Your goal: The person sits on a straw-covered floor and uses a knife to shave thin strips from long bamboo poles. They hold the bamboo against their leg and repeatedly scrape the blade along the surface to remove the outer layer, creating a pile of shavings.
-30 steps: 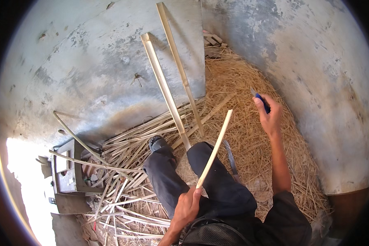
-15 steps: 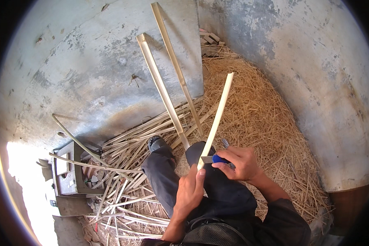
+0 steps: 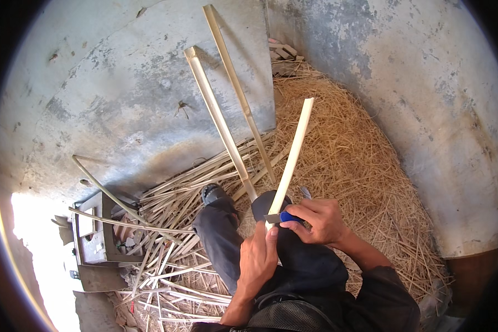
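Observation:
A pale split bamboo strip [image 3: 293,152] slants up and away from my lap, its lower end between the thumb and fingers of my left hand [image 3: 257,257]. My right hand [image 3: 318,221] is closed around the blue handle of a knife [image 3: 289,217]. The flat grey blade lies across the strip just above my left fingers. My right thumb presses along the handle's near side. Past my left fingers the strip's bottom end is hidden. Both hands work over my dark-trousered knee.
Two long bamboo lengths [image 3: 218,119] lean against the stained wall [image 3: 122,83]. Loose strips [image 3: 171,268] pile up at the left, beside an old metal box [image 3: 97,238]. Straw-like shavings [image 3: 348,144] cover the floor ahead and to the right. My shoe [image 3: 213,193] rests among the strips.
My right hand and the knife have shifted slightly left, so the blade reaches farther across the strip. My left hand keeps its hold in nearly the same place.

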Demonstrator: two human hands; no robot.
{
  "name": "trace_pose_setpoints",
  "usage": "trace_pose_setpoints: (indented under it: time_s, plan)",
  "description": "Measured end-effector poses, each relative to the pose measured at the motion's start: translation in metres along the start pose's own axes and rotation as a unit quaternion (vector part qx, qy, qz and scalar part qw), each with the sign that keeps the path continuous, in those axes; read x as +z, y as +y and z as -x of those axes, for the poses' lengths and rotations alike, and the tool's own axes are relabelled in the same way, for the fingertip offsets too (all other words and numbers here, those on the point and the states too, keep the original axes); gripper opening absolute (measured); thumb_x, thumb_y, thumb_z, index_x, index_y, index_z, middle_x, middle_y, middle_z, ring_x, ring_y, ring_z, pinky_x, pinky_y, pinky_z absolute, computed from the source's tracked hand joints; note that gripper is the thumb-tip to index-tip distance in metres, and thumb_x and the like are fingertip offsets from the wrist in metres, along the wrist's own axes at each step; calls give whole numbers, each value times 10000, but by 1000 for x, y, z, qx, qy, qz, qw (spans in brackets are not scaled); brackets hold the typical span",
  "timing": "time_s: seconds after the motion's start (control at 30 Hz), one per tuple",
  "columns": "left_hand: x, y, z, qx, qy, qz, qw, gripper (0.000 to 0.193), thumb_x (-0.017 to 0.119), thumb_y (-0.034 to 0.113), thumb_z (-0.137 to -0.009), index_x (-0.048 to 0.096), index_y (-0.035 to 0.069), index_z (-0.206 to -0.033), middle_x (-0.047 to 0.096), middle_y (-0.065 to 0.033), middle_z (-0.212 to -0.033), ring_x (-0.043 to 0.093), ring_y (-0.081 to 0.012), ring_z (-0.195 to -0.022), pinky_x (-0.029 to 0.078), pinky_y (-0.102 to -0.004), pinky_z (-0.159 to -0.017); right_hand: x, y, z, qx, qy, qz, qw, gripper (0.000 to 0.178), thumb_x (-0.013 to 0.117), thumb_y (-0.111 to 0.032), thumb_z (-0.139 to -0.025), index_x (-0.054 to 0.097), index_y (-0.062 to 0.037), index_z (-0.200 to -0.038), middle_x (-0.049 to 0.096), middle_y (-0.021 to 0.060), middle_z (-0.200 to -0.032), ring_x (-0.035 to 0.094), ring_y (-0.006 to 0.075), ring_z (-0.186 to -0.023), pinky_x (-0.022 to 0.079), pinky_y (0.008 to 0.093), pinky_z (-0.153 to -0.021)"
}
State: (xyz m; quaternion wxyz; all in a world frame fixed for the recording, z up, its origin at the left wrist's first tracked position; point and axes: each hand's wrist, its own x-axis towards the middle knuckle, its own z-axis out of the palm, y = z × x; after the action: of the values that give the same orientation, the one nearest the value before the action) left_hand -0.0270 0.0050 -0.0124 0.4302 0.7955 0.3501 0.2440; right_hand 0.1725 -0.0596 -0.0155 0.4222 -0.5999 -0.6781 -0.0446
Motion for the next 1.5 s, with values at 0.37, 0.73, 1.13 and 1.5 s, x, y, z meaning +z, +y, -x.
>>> trace_pose_setpoints:
  time_s: [0.37,0.73,1.13,1.5]
  plan:
    - [-9,-6,17,-42,-30,-14,999,338,474,298,-1153,554,-22,-1082,623,-283,-700,634,-536,-687,462,-601,-625,-9,19,-14,20,70,15,997,268,858,-308,-916,761,-78,-1014,691,59,-745,681,234,-576,498,358,-508]
    - [-26,-20,57,-72,-76,-43,994,343,486,290,-1148,524,-11,-988,591,-283,-681,616,-545,-690,445,-588,-629,-37,73,-35,82,158,47,983,345,782,-361,-1011,793,-16,-1014,694,50,-712,633,152,-562,454,313,-491]
    - [-30,-16,31,-52,18,-44,998,341,682,260,-1068,553,-4,-894,639,-266,-693,648,-507,-664,474,-538,-587,-62,102,3,358,-312,261,841,415,699,-446,-1040,773,-45,-962,724,134,-757,716,330,-730,545,478,-690]
    - [-14,5,1,2,51,-14,999,348,685,235,-1079,575,-35,-888,574,-199,-631,570,-345,-516,419,-420,-537,-42,21,-4,177,96,-60,978,311,793,-331,-982,756,-27,-1035,748,139,-872,729,339,-736,565,431,-645]
